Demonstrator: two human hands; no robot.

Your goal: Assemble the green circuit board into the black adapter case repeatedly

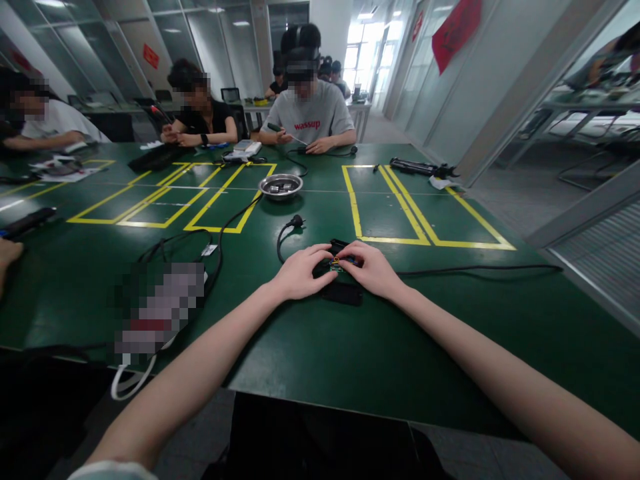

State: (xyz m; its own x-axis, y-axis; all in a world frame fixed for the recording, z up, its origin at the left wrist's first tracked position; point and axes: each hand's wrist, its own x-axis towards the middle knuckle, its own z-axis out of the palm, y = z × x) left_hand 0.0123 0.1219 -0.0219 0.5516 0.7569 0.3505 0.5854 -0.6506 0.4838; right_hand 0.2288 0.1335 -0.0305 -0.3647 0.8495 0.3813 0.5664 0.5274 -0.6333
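Strong daylight is blowing out the far windows [365,47], while ceiling lights [173,30] are evenly brightening the room. The left hand [300,272] and right hand [373,270] are casting soft shadows on the glossy green counter [310,353]. Wide-angle distortion is bending the edges.

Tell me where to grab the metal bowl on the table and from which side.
Probably pinch the near rim of the metal bowl, coming from above and the front. It stands upright and shallow, its flared rim offers an edge, and small parts lie inside, so keep it level.
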